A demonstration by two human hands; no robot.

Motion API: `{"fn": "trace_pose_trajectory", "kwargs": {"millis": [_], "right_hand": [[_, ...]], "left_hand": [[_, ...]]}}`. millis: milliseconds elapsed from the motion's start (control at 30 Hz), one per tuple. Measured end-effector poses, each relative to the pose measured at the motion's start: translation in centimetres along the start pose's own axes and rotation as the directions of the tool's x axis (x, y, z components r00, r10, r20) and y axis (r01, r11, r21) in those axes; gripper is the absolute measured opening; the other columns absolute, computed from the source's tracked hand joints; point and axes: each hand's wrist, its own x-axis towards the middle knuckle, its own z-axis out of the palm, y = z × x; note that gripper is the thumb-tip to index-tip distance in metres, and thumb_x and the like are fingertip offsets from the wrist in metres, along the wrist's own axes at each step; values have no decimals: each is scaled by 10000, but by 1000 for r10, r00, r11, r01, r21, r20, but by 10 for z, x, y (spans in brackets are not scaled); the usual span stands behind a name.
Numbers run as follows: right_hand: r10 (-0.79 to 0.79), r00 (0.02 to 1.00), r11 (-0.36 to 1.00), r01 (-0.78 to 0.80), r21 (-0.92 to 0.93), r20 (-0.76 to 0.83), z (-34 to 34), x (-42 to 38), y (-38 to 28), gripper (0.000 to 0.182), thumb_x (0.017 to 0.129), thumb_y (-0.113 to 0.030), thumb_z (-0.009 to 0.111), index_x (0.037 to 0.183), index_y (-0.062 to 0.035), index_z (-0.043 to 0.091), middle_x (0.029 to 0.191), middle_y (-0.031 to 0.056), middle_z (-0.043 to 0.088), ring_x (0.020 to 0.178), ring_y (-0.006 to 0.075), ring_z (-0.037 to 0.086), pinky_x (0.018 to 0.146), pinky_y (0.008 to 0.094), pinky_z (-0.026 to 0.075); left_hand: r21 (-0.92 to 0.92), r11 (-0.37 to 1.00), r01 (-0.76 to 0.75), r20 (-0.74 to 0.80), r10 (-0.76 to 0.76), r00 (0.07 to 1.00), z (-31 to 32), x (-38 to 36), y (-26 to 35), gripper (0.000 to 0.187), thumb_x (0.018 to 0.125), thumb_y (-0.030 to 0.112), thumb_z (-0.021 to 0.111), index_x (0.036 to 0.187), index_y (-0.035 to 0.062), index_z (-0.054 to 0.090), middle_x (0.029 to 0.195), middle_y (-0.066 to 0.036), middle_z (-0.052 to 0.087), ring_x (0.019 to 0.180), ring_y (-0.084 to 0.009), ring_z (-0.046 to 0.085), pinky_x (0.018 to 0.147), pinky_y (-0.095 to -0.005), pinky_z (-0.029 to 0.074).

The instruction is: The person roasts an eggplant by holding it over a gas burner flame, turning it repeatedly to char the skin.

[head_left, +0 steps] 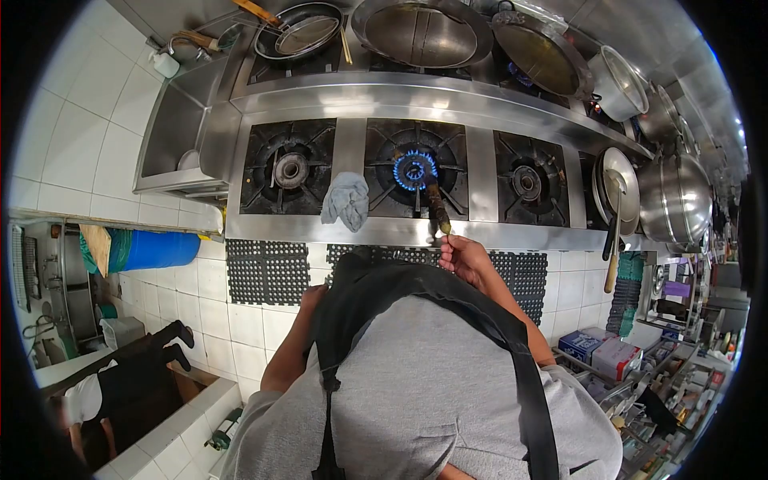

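Note:
My right hand (464, 258) pinches the green stem end of a long, dark, charred-looking eggplant (437, 204) at the front edge of the stove. The eggplant's far end reaches into the blue flame of the lit middle burner (414, 170). My left hand (315, 296) hangs low beside the black apron (360, 276), and its fingers are hidden. A crumpled light-blue cloth (346, 202) lies on the steel strip between the left and middle burners, nearest to my left hand.
Unlit burners flank the flame, one at left (290, 170) and one at right (527, 184). Large pans (422, 36) stand on the raised back row. A steel pot (676, 198) and stacked pans are at right. A sink (180, 120) is at left. Another person (120, 388) is at lower left.

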Motion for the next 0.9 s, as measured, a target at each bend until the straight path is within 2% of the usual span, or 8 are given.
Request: {"fn": "trace_pose_trajectory", "kwargs": {"millis": [200, 300, 400, 500, 600, 700, 800, 900], "right_hand": [[9, 1000, 1000, -9, 1, 7, 2, -2, -1, 192, 1007, -209, 483, 1023, -51, 591, 818, 28, 614, 715, 155, 600, 705, 345, 566], [21, 1000, 1000, -21, 6, 2, 2, -1, -1, 190, 1006, -210, 487, 1023, -51, 590, 819, 27, 613, 712, 152, 600, 703, 344, 567], [25, 1000, 1000, -25, 8, 2, 3, -1, -2, 189, 1006, -208, 487, 1023, -51, 591, 820, 27, 613, 708, 150, 599, 698, 342, 566], [23, 1000, 1000, -23, 1, -1, 6, -3, -4, 186, 1006, -205, 486, 1022, -53, 592, 819, 27, 613, 706, 150, 600, 691, 339, 565], [19, 1000, 1000, -19, 1, -7, 9, -3, -4, 184, 1005, -203, 486, 1017, -54, 593, 812, 25, 614, 703, 149, 602, 686, 335, 564], [16, 1000, 1000, -16, 4, -10, 12, -5, -4, 185, 1004, -205, 487, 1013, -55, 594, 803, 23, 615, 702, 149, 603, 685, 334, 564], [11, 1000, 1000, -11, 3, -15, 13, -7, -5, 187, 1004, -207, 487, 1009, -55, 596, 796, 21, 615, 699, 149, 604, 686, 335, 566], [11, 1000, 1000, -12, -3, -24, 14, -7, -5, 189, 1004, -209, 488, 1010, -55, 599, 797, 18, 617, 696, 146, 604, 687, 336, 567]], "left_hand": [[-107, 992, -65, -12, 64, 998, 10, 19, -27, 462, 851, 490, 617, 1062, 95, 729, 942, -110, 737, 923, -197, 699, 816, -338, 529], [10, 987, -161, -48, 162, 986, 9, 11, -25, 453, 849, 498, 624, 1060, 113, 737, 935, -105, 738, 907, -194, 703, 806, -338, 536], [38, 967, -254, -70, 256, 964, 9, 0, -20, 448, 845, 502, 634, 1047, 118, 744, 932, -98, 740, 896, -199, 707, 797, -344, 540], [48, 995, -88, -65, 91, 994, 7, 0, -15, 449, 840, 502, 647, 1045, 116, 745, 924, -79, 744, 889, -186, 706, 791, -337, 540], [62, 985, -158, -61, 162, 985, 9, 2, -22, 457, 836, 509, 655, 1054, 118, 745, 921, -63, 745, 876, -169, 702, 790, -326, 539], [-10, 999, -49, -56, 49, 997, 6, -11, -7, 466, 836, 524, 650, 1068, 130, 743, 927, -60, 743, 872, -166, 700, 795, -320, 537], [35, 996, -88, -50, 90, 995, 5, -13, -5, 467, 835, 522, 653, 1076, 132, 740, 943, -61, 742, 877, -167, 699, 800, -318, 535], [-14, 1000, 13, -39, -14, 999, 3, -19, 2, 482, 833, 536, 646, 1078, 131, 739, 951, -66, 741, 891, -173, 698, 807, -326, 533]]}}
